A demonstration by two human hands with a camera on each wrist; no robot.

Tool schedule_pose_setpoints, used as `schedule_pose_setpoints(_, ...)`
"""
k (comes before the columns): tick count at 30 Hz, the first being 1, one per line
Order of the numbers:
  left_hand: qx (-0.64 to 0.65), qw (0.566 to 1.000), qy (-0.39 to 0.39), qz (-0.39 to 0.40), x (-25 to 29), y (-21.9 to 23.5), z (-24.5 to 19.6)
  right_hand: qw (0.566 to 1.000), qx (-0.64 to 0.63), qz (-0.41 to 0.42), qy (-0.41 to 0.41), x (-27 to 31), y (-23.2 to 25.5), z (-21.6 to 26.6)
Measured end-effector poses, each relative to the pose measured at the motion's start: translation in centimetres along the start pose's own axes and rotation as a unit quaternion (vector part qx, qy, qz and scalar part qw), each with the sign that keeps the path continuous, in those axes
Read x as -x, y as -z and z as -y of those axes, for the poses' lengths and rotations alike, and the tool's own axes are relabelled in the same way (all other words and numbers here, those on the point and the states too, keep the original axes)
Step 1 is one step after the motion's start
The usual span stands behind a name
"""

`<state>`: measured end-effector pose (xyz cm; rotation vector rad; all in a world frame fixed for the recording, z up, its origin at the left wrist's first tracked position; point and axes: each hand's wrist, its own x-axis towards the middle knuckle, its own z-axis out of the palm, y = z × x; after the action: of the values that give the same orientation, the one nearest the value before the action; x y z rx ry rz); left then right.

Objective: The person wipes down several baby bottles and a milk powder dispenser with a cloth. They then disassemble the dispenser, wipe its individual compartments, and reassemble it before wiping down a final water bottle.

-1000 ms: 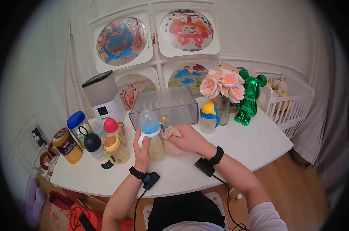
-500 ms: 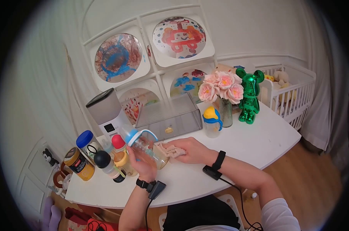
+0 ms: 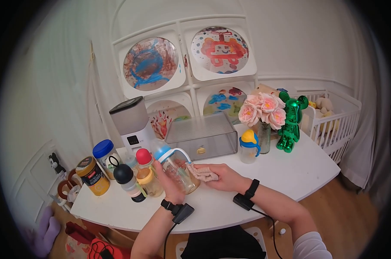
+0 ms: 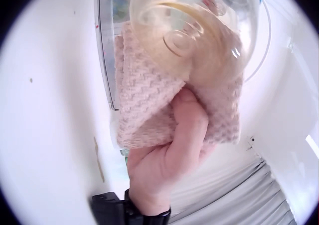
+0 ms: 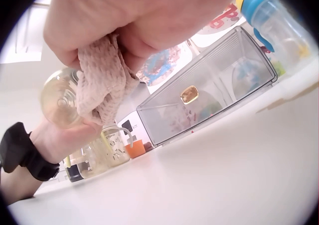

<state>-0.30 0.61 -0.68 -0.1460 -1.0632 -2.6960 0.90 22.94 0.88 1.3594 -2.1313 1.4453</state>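
A clear baby bottle [image 3: 177, 172] with a blue collar and white handles is tilted, its top to the left and its base toward my right hand. My left hand [image 3: 170, 186] grips it from the left side. With my right hand [image 3: 228, 178] I pinch a folded pink waffle-weave cloth [image 3: 204, 172] at the bottle's lower right side. In the left wrist view the cloth [image 4: 144, 98] spreads behind the round bottle base [image 4: 192, 40], and the thumb presses on it. The right wrist view shows the cloth [image 5: 102, 80] bunched between the fingers, overlapping the bottle.
Left on the white table [image 3: 117, 213] stand several bottles, a yellow-black can [image 3: 93, 176], a blue-lidded jar [image 3: 104, 155] and a white-grey appliance [image 3: 135, 123]. Behind is a grey clear box [image 3: 202, 138]. A yellow-blue sippy cup [image 3: 249, 149], flower vase [image 3: 264, 138] and green bear figure [image 3: 291, 123] stand right.
The baby bottle has gone from upright to tilted, its top leaning left. My right hand has brought the cloth from beside the bottle's upper body to its lower part. The head view has shifted.
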Motion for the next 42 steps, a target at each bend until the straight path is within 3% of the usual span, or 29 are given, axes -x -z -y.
schedule_pose_setpoints(2,-0.022,0.992,-0.12,0.028,-0.6,0.5,0.7,1.0,0.017,0.002,-0.007,0.0,0.0,-0.5)
schedule_pose_setpoints(3,-0.023,0.992,-0.119,0.029,-0.8,0.6,1.0,1.0,0.012,0.007,-0.022,0.0,-0.1,-0.6)
schedule_pose_setpoints(5,-0.065,0.974,-0.219,0.005,-0.6,-0.1,1.3,0.999,0.007,0.01,-0.04,0.1,-0.2,-0.6)
schedule_pose_setpoints(9,-0.114,0.961,-0.246,0.047,0.3,-0.2,0.3,0.991,-0.069,0.058,-0.096,-0.1,-0.8,-1.7)
schedule_pose_setpoints(11,-0.305,0.899,-0.304,0.083,0.8,-0.1,-0.5,0.983,-0.127,0.076,-0.109,-0.3,-1.3,-2.4)
schedule_pose_setpoints(13,-0.325,0.888,-0.317,0.078,1.4,-0.8,-0.1,0.945,-0.238,0.069,-0.212,-0.2,-1.8,-2.9)
schedule_pose_setpoints(14,-0.342,0.877,-0.331,0.067,1.8,-1.3,0.0,0.945,-0.238,0.066,-0.213,-0.1,-1.9,-3.1)
schedule_pose_setpoints(15,-0.342,0.877,-0.33,0.069,1.7,-1.3,0.1,0.883,-0.356,0.031,-0.303,-0.3,-1.9,-3.0)
schedule_pose_setpoints(16,-0.374,0.851,-0.366,0.048,1.5,-1.3,0.2,0.798,-0.465,-0.003,-0.384,-0.5,-1.8,-2.8)
schedule_pose_setpoints(17,-0.405,0.821,-0.401,0.026,1.2,-1.3,0.3,0.799,-0.464,-0.003,-0.383,-0.6,-1.7,-2.7)
schedule_pose_setpoints(21,-0.397,0.816,-0.419,0.013,0.3,-0.7,0.9,0.768,-0.481,-0.02,-0.423,-0.9,-1.6,-3.1)
schedule_pose_setpoints(22,-0.434,0.799,-0.417,0.001,0.2,-0.7,0.9,0.755,-0.484,-0.024,-0.441,-0.9,-1.7,-3.3)
schedule_pose_setpoints(24,-0.469,0.779,-0.415,-0.009,0.5,-1.2,0.9,0.756,-0.485,-0.032,-0.439,-0.8,-2.0,-3.5)
schedule_pose_setpoints(26,-0.419,0.832,-0.363,0.014,1.8,-2.8,0.4,0.758,-0.484,-0.041,-0.435,-0.9,-2.0,-3.5)
schedule_pose_setpoints(27,-0.418,0.831,-0.367,0.015,1.5,-2.6,0.4,0.768,-0.468,-0.05,-0.435,-0.9,-1.9,-3.5)
schedule_pose_setpoints(30,-0.372,0.87,-0.291,0.139,1.0,-0.7,1.6,0.794,-0.431,-0.07,-0.422,-1.2,-1.1,-2.3)
schedule_pose_setpoints(33,-0.436,0.84,-0.298,0.122,2.1,-2.4,2.1,0.828,-0.386,-0.095,-0.396,-0.9,-1.0,-2.4)
schedule_pose_setpoints(37,-0.385,0.88,-0.252,0.117,1.7,-2.7,2.3,0.865,-0.325,-0.096,-0.371,-0.5,-0.9,-4.0)
schedule_pose_setpoints(38,-0.51,0.775,-0.358,0.104,1.4,-2.6,1.5,0.864,-0.323,-0.095,-0.374,-0.6,-0.6,-3.5)
schedule_pose_setpoints(39,-0.615,0.641,-0.451,0.088,1.2,-2.4,0.8,0.862,-0.313,-0.093,-0.387,-0.9,0.0,-2.9)
schedule_pose_setpoints(41,-0.59,0.669,-0.443,0.088,-0.5,-0.8,0.8,0.86,-0.3,-0.088,-0.402,-1.2,0.7,-2.6)
schedule_pose_setpoints(42,-0.568,0.692,-0.436,0.09,-1.1,-0.1,1.3,0.909,-0.219,-0.139,-0.326,-1.2,0.9,-2.9)
